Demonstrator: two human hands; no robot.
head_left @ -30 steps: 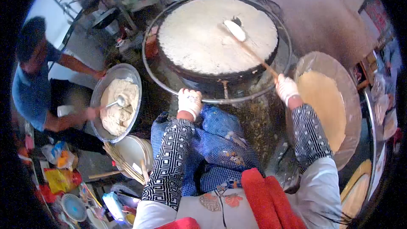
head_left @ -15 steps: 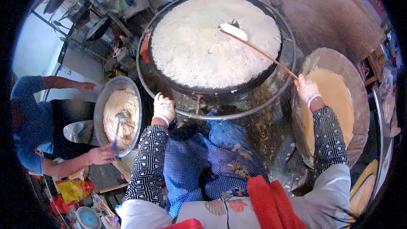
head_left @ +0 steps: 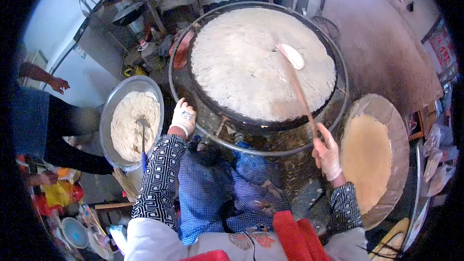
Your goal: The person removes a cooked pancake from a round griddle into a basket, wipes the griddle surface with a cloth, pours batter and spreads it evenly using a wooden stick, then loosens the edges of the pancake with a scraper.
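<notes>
My right hand (head_left: 327, 153), in a white glove, grips the end of a long wooden-handled spreader (head_left: 303, 97). The spreader's white curved blade lies on a pale, floury-looking layer of batter (head_left: 241, 67) that covers most of a big round griddle (head_left: 263, 124). Blur softens the handle. At the griddle's near left, my gloved left hand (head_left: 183, 117) is closed at the metal ring (head_left: 261, 153) around it; part of its grip is hidden. Left of that hand, a grey tub (head_left: 106, 128) holds thick pale dough (head_left: 133, 125), with a blue-handled ladle (head_left: 143, 140) resting in it.
On the right stands a plastic-lined basin (head_left: 400, 159) with a tan, flat-surfaced mass. Another person (head_left: 36, 121) is at the far left, one hand beyond the tub. A fan (head_left: 75, 232) sits low left. Behind the basin rises a large brown board (head_left: 372, 38).
The view has shifted. The spreader has swung round, its handle now steeper, and the dark gap by its blade is covered. The other person's hand has let go of the ladle and moved away.
</notes>
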